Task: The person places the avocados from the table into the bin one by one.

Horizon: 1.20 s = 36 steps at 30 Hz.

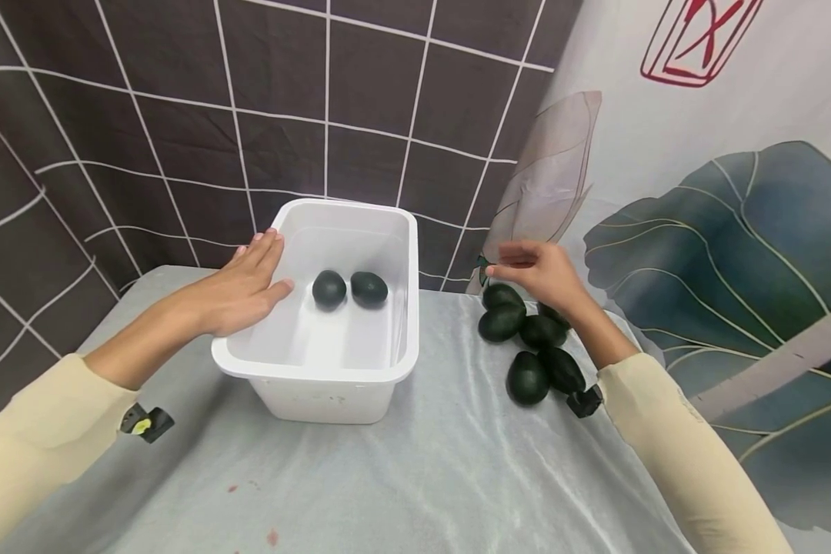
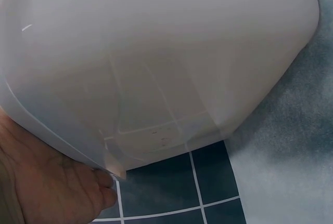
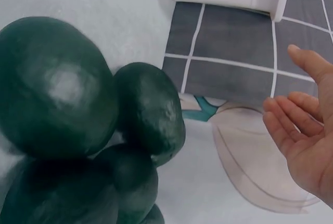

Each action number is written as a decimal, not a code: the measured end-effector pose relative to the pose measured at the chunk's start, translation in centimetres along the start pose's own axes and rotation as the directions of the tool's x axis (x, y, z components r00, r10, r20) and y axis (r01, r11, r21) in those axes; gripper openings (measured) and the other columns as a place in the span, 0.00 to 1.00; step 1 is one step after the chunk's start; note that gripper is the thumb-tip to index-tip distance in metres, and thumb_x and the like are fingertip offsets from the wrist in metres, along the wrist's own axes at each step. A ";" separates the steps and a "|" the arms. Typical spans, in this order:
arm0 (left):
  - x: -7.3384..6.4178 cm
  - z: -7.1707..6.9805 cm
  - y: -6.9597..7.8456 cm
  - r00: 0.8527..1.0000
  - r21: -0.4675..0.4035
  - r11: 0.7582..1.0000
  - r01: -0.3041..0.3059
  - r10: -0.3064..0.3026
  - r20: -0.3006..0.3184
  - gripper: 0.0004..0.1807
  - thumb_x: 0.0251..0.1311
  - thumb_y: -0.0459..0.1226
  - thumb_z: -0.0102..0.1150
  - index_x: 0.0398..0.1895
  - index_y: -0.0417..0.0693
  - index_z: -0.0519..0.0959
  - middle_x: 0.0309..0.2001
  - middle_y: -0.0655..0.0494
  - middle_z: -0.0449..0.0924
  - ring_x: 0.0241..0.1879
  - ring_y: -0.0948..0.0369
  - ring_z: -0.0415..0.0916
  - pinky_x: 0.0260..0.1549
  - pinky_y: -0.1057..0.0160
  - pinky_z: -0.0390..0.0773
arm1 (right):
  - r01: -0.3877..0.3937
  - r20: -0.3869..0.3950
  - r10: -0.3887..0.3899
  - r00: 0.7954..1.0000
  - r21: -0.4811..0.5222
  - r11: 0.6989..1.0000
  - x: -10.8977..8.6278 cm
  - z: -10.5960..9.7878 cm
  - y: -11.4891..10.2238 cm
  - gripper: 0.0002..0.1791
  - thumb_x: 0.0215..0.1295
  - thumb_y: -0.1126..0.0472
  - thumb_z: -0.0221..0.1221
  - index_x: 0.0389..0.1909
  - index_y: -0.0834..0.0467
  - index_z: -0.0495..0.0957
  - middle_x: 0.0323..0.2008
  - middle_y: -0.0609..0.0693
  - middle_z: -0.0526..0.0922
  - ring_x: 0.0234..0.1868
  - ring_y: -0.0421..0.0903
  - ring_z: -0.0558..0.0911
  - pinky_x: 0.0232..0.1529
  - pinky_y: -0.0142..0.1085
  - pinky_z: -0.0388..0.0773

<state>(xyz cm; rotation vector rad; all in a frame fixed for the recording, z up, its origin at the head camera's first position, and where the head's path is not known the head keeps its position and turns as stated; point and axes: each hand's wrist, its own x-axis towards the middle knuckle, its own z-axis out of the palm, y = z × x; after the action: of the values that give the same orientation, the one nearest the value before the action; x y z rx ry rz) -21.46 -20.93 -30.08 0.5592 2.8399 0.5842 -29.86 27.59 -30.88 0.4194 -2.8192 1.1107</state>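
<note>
Steadying the white tub (image 1: 405, 308) comes first: my left hand (image 1: 245, 288) lies flat along its left rim, fingers straight, thumb dipping inside, gripping nothing. I judge that this flat press is enough, so long as I keep it on the rim and clear of the tub's middle, where fruit drops.

Right of the tub, my right hand (image 1: 543, 275) hovers over the pile of dark green avocados (image 1: 529, 342), fingers loosely open and holding nothing; the right wrist view shows the palm bare above the fruit. The nearest avocado (image 1: 526, 377) lies at the front of that pile; the hand is above the far ones. I would take the top far one, since the fruit lean on each other and pulling a low one may roll the rest.

Inside the tub, toward its far wall, two avocados (image 1: 349, 289) already sit side by side.

Under the tub is a pale, shiny, wrinkled cloth (image 1: 415, 477) with a few reddish specks near me. Behind the tub hangs a dark grid-patterned backdrop (image 1: 180, 115); right of it is a leaf-printed sheet (image 1: 734, 231).
</note>
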 end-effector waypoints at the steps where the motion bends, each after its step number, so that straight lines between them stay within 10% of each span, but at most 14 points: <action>1: 0.0 0.0 0.0 1.000 0.000 1.000 0.000 0.000 -0.001 0.46 0.90 0.49 0.36 0.90 0.26 0.31 0.92 0.32 0.19 0.92 0.33 0.19 0.90 0.31 0.28 | -0.002 -0.002 0.002 1.000 -0.001 1.000 -0.1 -0.1 0.2 0.34 0.71 0.48 0.78 0.71 0.63 0.85 0.66 0.63 0.90 0.66 0.61 0.91 0.60 0.33 0.87; 14: 0.1 -0.1 -0.2 1.000 -0.007 1.000 -0.007 0.007 -0.004 0.46 0.90 0.49 0.37 0.90 0.27 0.31 0.92 0.32 0.19 0.92 0.34 0.19 0.90 0.31 0.28 | -0.051 -0.036 0.048 0.998 -0.091 0.995 -1.7 -1.5 1.8 0.34 0.73 0.45 0.76 0.71 0.62 0.85 0.66 0.62 0.90 0.66 0.62 0.91 0.52 0.25 0.83; 22: -0.1 0.0 -0.1 1.000 -0.013 1.000 -0.006 0.006 0.000 0.46 0.90 0.49 0.37 0.90 0.26 0.31 0.92 0.32 0.18 0.92 0.33 0.18 0.90 0.31 0.28 | -0.092 -0.037 0.089 0.995 -0.099 0.991 -2.5 -2.1 2.8 0.37 0.75 0.41 0.74 0.73 0.61 0.83 0.67 0.63 0.90 0.68 0.63 0.89 0.69 0.59 0.85; 36: -0.1 0.0 -0.2 1.000 -0.010 1.000 -0.008 0.008 0.000 0.46 0.90 0.48 0.37 0.89 0.25 0.31 0.91 0.31 0.18 0.92 0.32 0.18 0.90 0.30 0.28 | -0.179 -0.069 0.173 0.982 -0.094 0.979 -3.7 -3.5 4.8 0.40 0.75 0.37 0.72 0.74 0.62 0.81 0.69 0.65 0.87 0.71 0.64 0.87 0.72 0.61 0.83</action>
<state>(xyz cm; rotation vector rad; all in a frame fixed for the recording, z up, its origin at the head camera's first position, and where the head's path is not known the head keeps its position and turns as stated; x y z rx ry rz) -21.44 -21.11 -30.17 0.5691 2.8343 0.5989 -27.73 34.19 -32.11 0.1269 -2.8882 0.9856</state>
